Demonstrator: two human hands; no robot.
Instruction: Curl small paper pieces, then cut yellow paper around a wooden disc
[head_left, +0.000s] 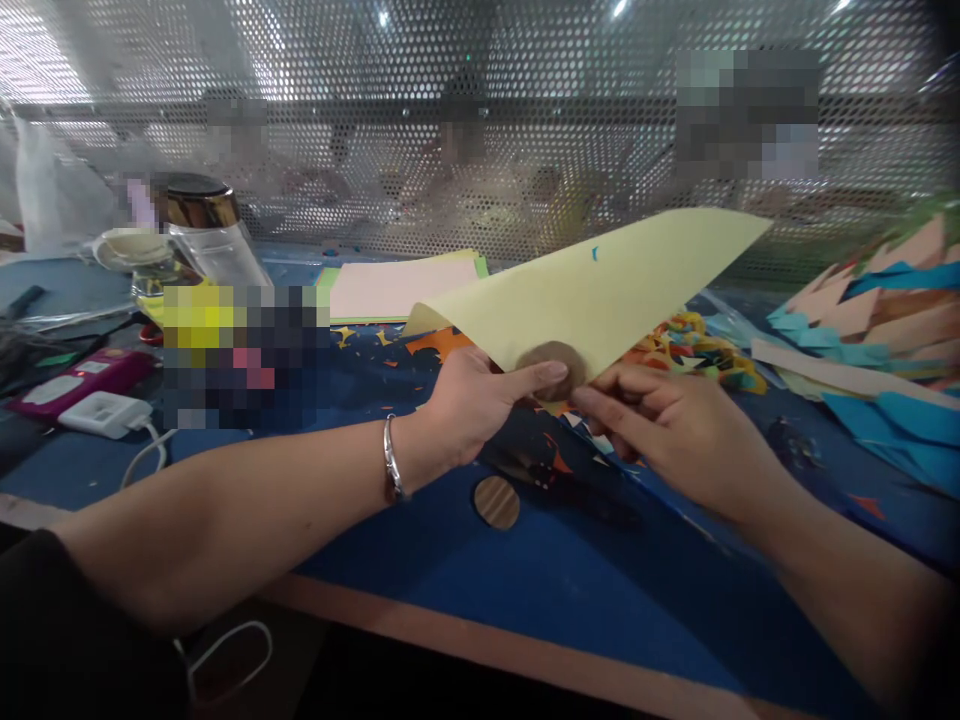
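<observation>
A pale yellow sheet of paper (592, 290) is held up above the table, bowed, with its far corner at the upper right. My left hand (480, 400) grips its lower edge, the thumb pressing a round brown disc (551, 365) flat against the paper. Close beside the disc, my right hand (645, 410) has thumb and fingers pinched at the paper's lower corner; the fingertips are partly hidden. A second disc, striped brown like cardboard or wood (496, 502), lies on the blue table just below my hands. Beneath the hands is a dark, blurred object (592, 495).
Stacked coloured sheets (405, 290) lie behind my left hand. Orange and yellow paper scraps (682, 345) pile up at the right, near folded blue and peach pieces (892, 320). A bottle (214, 230) and a purple power strip (86, 380) stand left. A perforated metal screen (480, 150) closes the back.
</observation>
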